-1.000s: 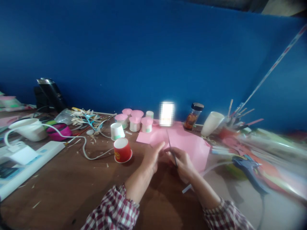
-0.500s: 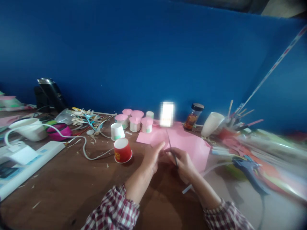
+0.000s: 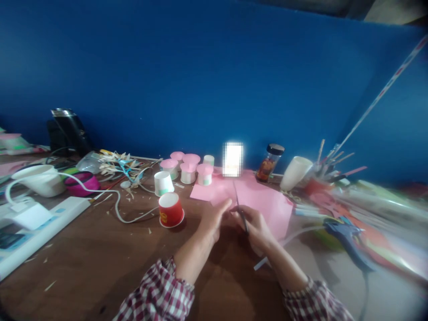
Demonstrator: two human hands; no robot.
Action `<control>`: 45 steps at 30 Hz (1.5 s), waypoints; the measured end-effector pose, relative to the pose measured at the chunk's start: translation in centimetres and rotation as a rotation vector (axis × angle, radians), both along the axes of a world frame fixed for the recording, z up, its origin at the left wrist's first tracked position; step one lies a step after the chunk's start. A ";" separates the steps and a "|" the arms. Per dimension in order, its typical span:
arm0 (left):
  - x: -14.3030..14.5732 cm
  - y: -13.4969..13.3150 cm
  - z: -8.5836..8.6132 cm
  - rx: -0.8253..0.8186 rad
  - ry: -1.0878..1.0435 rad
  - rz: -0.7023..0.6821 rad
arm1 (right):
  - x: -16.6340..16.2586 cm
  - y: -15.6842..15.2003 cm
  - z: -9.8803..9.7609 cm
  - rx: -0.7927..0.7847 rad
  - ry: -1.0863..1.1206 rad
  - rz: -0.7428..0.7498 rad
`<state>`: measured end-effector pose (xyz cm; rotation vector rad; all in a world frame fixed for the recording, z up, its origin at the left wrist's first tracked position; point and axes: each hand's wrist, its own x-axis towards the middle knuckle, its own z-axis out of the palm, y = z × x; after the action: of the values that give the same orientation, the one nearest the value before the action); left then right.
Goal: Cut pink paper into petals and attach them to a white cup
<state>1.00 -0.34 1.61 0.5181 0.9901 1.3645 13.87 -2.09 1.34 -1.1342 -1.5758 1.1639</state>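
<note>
My right hand [image 3: 252,225] is closed around a slim dark tool that looks like a pair of scissors [image 3: 243,216], its narrow end pointing away from me. Close beside it, my left hand [image 3: 216,218] is closed with the thumb raised, at a piece of pink paper [image 3: 221,195]. The paper's outline blends into the large pink sheet [image 3: 264,198] lying behind, and my left fingertips are mostly hidden. Left of my hands stand a red paper cup [image 3: 170,211] and a white paper cup [image 3: 163,183].
Several small cups with pink paper tops [image 3: 189,171] stand at the back. A glass jar [image 3: 269,164] and a tilted white cup [image 3: 296,173] are right of them. A glue gun [image 3: 346,238] lies right; a power strip [image 3: 47,234] and white cable [image 3: 118,209] lie left.
The pink paper between my hands has shifted and its rounded edge shows less clearly. The scissors have tilted slightly; both hands stay nearly in place.
</note>
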 end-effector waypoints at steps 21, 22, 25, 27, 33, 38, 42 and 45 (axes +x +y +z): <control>-0.2 0.3 -0.4 0.030 0.028 0.009 | 0.4 0.1 0.7 0.018 -0.072 -0.007; -0.2 0.3 -0.4 0.024 0.034 0.016 | 0.4 0.1 0.7 0.022 -0.070 -0.009; -0.2 0.4 -0.4 0.006 0.051 0.032 | 0.3 0.0 1.0 0.016 -0.067 -0.015; -0.1 0.4 -0.4 0.016 0.035 0.021 | 0.3 -0.1 1.1 0.003 -0.066 -0.012; -0.2 0.6 -0.5 -0.001 0.043 0.045 | 0.3 0.0 0.8 0.008 -0.039 0.032; -0.2 0.7 -0.6 0.037 0.054 0.025 | 0.4 0.1 0.6 -0.014 -0.041 0.030; -0.1 0.6 -0.4 0.046 0.031 0.017 | 0.4 0.1 0.7 -0.019 -0.030 0.021; -0.1 0.5 -0.3 0.031 0.056 0.026 | 0.4 0.0 0.8 -0.021 -0.032 0.003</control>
<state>0.87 0.12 1.34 0.5707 1.0259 1.3966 14.22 -2.09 2.12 -1.1690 -1.5935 1.1722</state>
